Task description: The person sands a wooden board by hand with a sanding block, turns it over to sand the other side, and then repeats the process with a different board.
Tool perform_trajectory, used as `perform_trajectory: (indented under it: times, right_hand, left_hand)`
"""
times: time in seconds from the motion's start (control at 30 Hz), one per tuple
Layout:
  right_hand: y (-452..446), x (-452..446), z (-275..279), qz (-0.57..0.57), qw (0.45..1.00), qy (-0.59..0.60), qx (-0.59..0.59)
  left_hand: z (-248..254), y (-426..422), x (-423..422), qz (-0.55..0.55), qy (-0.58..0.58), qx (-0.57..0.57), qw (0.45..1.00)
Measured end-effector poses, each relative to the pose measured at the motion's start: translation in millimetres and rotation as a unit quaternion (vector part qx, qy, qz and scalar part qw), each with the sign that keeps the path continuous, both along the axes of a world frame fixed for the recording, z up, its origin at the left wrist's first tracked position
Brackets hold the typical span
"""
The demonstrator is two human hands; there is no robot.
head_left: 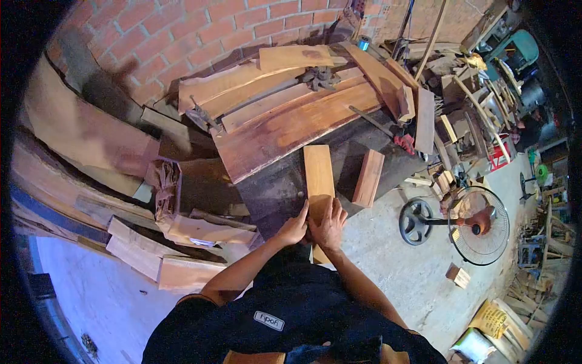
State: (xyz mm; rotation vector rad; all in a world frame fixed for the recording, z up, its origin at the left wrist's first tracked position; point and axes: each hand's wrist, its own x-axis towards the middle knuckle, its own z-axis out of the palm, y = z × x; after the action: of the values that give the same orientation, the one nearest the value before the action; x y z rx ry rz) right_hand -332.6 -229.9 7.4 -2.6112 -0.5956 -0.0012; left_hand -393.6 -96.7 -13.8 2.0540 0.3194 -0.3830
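Note:
A light-brown wooden block (319,173) lies lengthwise on the dark worktable (267,203), its near end reaching the table's front edge by my body. At the block's left edge, my left hand (294,229) grips the near part, with a finger along the side. My right hand (328,225) holds the same block from above and the right, fingers bent over its top face. The undersides of both hands are hidden. Just right of it, apart, rests a shorter reddish wooden block (368,179).
Wide planks (303,124) cover the table's far side, with a metal bar (371,121) and a red-handled tool (404,143) at right. Stacked boards (133,249) stand at left. A fan (479,225) stands on the floor at right, near scrap wood. A brick wall (200,36) rises behind.

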Motion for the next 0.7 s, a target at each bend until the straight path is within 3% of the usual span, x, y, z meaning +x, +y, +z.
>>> perform_trajectory:
  times: [0.07, 0.13, 0.27, 0.57, 0.6, 0.7]
  right_hand:
    - [3, 3, -1, -0.003, 1.000, 0.000, -0.003]
    - [5, 5, -2, -0.004, 1.000, -0.016, 0.002]
    - [4, 5, -1, -0.013, 1.000, -0.024, -0.016]
    - [8, 9, 14, -0.050, 0.997, 0.003, -0.061]
    - [8, 8, 11, -0.054, 0.998, -0.010, -0.043]
    - [1, -7, 16, -0.075, 0.996, 0.019, -0.047]
  left_hand:
    - [-10, -1, -3, -0.001, -0.001, 0.000, 1.000]
    - [-16, -3, -6, 0.011, -0.087, 0.010, 0.996]
    - [-14, -4, -8, -0.005, -0.049, 0.036, 0.998]
    - [-31, 7, -2, 0.027, -0.219, 0.010, 0.975]
    - [-17, 7, -1, 0.047, -0.097, -0.030, 0.994]
    - [0, -3, -8, 0.089, -0.082, 0.018, 0.992]
